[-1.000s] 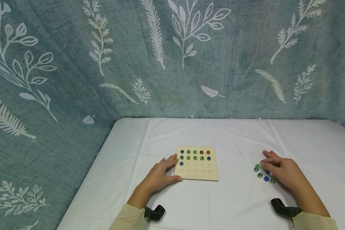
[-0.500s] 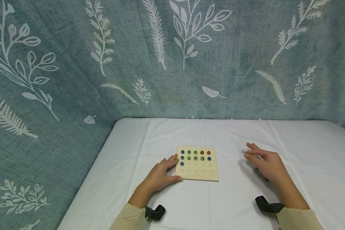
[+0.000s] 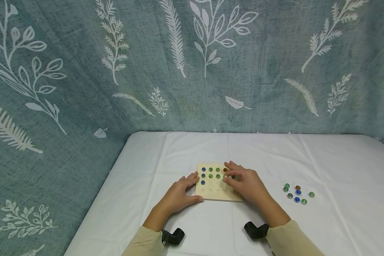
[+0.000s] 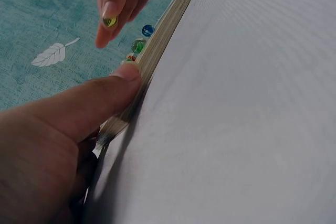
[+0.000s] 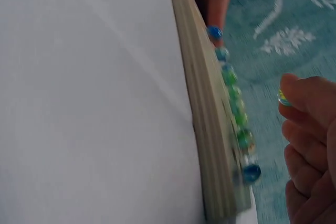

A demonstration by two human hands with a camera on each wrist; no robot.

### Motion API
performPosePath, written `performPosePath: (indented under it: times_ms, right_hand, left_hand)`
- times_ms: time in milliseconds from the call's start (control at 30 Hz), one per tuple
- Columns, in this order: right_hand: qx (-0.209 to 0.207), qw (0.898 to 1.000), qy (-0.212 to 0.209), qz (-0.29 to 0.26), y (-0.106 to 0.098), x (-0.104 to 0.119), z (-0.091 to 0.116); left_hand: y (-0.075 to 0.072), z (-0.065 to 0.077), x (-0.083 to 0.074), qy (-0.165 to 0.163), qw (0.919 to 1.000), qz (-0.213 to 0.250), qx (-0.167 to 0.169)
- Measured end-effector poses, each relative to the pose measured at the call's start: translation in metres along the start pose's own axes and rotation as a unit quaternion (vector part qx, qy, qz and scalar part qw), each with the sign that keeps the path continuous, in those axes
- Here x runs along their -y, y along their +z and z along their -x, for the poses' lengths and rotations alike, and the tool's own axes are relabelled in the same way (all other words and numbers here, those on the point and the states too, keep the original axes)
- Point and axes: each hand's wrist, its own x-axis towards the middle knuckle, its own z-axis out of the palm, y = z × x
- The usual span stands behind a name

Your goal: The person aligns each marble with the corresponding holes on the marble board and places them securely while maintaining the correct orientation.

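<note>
A pale wooden marble board (image 3: pixel 216 195) lies on the white cloth, with rows of shallow holes. Blue, green and amber marbles sit in its two far rows, and one blue marble (image 3: pixel 203 182) is at the left of the third. My left hand (image 3: pixel 176 196) holds the near left corner, thumb at the front edge and fingers along the left edge. Between thumb and forefinger my right hand (image 3: pixel 248 184) pinches a yellow-green marble (image 4: pixel 110 21), raised over the board's right part. In the head view that hand covers some of the right-hand holes.
Several loose marbles (image 3: pixel 298 192), green, blue and amber, lie scattered on the cloth to the right. A leaf-patterned teal curtain (image 3: pixel 185 99) hangs behind and to the left of the table (image 3: pixel 268 149). Each wrist wears a black camera mount (image 3: pixel 255 230).
My right hand has moved left from the loose marbles to over the board, carrying a marble. Those loose marbles now show uncovered. My left hand stays at the board's corner.
</note>
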Motion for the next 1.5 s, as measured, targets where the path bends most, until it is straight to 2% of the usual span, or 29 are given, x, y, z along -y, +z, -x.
performPosePath:
  times_ms: [133,333,467,900,1500]
  right_hand:
    - [0.021,0.999,-0.022,0.021,0.015,0.012,-0.003]
    - [0.070,0.995,-0.026,0.069,0.032,0.027,-0.005]
    - [0.084,0.991,-0.035,0.098,0.041,0.034,-0.005]
    - [0.085,0.986,-0.035,0.141,0.054,0.048,-0.008]
    - [0.070,0.987,-0.014,0.147,0.061,0.054,-0.006]
  left_hand:
    - [-0.001,0.000,-0.001,0.007,1.0000,-0.002,0.004]
    - [-0.001,0.000,-0.001,0.018,0.9998,-0.001,0.004]
    - [0.000,0.001,0.000,0.019,0.9998,0.001,0.005]
    - [-0.002,0.002,0.002,0.021,0.9997,0.005,0.006]
    - [-0.002,0.005,0.006,0.031,0.9995,0.012,0.002]
